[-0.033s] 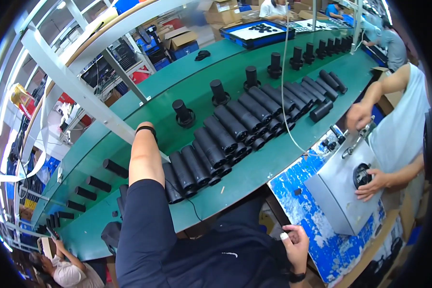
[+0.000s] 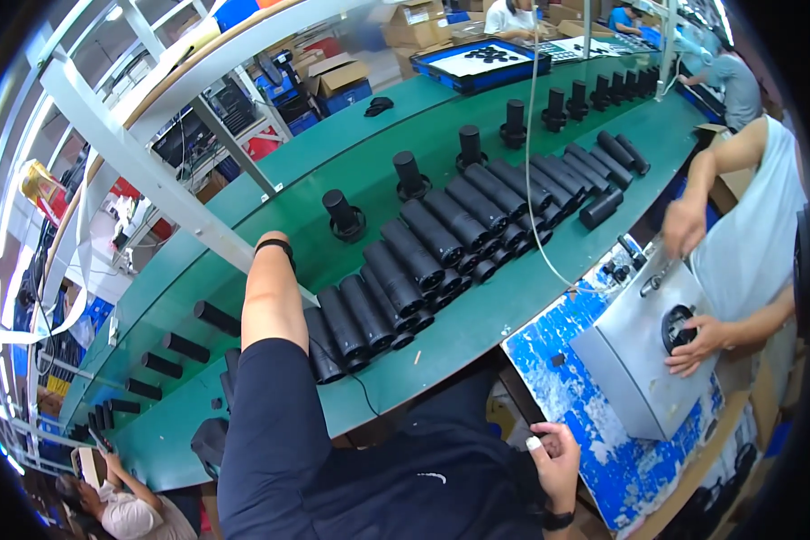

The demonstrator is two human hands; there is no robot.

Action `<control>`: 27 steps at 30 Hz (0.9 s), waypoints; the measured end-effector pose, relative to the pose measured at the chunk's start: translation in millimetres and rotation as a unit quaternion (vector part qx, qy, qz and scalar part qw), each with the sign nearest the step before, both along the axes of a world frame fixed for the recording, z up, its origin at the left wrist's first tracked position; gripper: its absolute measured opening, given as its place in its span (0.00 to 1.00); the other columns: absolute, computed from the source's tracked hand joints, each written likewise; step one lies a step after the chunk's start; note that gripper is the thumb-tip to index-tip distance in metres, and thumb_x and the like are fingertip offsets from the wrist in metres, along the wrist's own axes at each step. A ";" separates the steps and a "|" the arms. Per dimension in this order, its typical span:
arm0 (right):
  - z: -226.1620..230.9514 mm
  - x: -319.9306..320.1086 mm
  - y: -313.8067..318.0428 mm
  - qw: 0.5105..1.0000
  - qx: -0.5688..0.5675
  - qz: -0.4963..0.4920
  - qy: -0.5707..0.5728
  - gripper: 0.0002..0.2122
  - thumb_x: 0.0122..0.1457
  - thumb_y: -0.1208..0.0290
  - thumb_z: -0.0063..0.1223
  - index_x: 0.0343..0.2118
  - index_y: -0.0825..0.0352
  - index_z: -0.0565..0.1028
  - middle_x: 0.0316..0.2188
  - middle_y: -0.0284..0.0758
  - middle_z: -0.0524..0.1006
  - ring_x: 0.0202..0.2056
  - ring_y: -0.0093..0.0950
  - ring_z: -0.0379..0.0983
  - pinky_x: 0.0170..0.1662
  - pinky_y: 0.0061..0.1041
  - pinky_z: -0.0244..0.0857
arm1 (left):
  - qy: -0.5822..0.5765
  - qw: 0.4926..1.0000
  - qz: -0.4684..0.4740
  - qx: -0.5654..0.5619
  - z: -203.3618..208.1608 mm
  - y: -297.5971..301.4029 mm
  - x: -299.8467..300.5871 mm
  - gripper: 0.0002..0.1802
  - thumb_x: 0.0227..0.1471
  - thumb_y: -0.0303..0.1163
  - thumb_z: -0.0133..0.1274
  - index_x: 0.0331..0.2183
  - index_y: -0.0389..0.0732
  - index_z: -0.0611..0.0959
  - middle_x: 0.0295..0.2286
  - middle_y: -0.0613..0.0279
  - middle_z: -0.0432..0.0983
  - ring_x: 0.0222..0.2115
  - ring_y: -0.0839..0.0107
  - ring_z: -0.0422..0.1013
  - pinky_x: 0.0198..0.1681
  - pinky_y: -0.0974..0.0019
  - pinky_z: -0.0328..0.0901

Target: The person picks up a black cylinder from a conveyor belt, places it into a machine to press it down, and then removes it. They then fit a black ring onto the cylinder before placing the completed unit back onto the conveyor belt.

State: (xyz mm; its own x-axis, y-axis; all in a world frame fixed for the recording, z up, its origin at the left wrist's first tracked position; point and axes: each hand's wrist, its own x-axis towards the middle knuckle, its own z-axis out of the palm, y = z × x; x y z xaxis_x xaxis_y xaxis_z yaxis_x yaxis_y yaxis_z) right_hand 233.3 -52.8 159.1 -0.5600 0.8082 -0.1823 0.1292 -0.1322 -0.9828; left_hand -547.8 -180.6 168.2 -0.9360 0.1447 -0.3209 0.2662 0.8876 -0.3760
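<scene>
My left arm reaches over the green bench, a black band at the wrist; of my left hand only the wrist end shows, and its fingers are hidden. It is near the front row of black cylinders and a black cylinder standing in a ring-shaped base. Low at the right, beside the blue worn tabletop, my right hand has its fingers curled in, with a white wrap on the thumb tip. What it holds, if anything, I cannot make out. More black cylinders lie stacked along the bench.
A green conveyor belt carries upright black cylinders. A white post slants before me. At right, a co-worker's hand touches a black round part on a grey box-shaped machine. A white cable hangs down. A blue tray stands behind.
The co-worker's upper hand has come away from the metal lever on the grey machine and moved slightly. My own arms stay where they were.
</scene>
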 end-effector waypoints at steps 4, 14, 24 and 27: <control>-9.8 9.2 1.2 0.999 -0.020 -0.025 -0.003 0.14 0.59 0.82 0.64 0.48 0.70 0.78 0.37 0.27 0.80 0.28 0.09 0.67 0.32 0.13 0.61 | 0.041 0.993 -0.096 0.053 35.7 27.3 30.1 0.19 0.50 0.37 0.67 0.43 0.40 0.90 0.48 0.46 0.84 0.50 0.49 0.80 0.52 0.48 0.77; 48.6 -29.1 34.8 0.994 0.060 0.088 0.005 0.19 0.59 0.76 0.69 0.53 0.68 0.77 0.42 0.31 0.82 0.31 0.14 0.69 0.34 0.16 0.64 | -0.033 0.874 -0.384 0.296 259.4 75.9 312.2 0.32 0.60 0.47 0.61 0.56 0.34 0.77 0.52 0.38 0.78 0.54 0.40 0.73 0.61 0.49 0.67; 97.3 -79.2 80.6 0.987 0.153 0.045 0.001 0.33 0.59 0.57 0.71 0.62 0.69 0.71 0.51 0.39 0.80 0.46 0.27 0.78 0.49 0.30 0.73 | -0.393 0.567 -0.615 0.382 179.4 178.1 483.6 0.37 0.64 0.48 0.57 0.66 0.37 0.71 0.54 0.41 0.78 0.57 0.50 0.73 0.59 0.54 0.69; 71.1 -38.1 85.5 0.993 -0.010 -0.001 0.115 0.32 0.62 0.57 0.69 0.63 0.70 0.70 0.50 0.40 0.80 0.48 0.28 0.78 0.52 0.31 0.73 | -0.485 0.528 -0.461 0.523 100.3 187.9 498.6 0.39 0.69 0.51 0.52 0.69 0.36 0.66 0.51 0.53 0.77 0.52 0.63 0.76 0.54 0.61 0.71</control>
State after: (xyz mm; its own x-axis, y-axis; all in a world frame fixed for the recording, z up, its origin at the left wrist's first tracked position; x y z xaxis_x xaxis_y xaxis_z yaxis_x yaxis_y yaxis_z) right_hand 195.2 32.7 230.2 -0.5873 0.8067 -0.0654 -0.0996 -0.1523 -0.9833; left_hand -49.1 7.3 268.5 0.2187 0.9682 0.1215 0.3841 -0.1998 0.9014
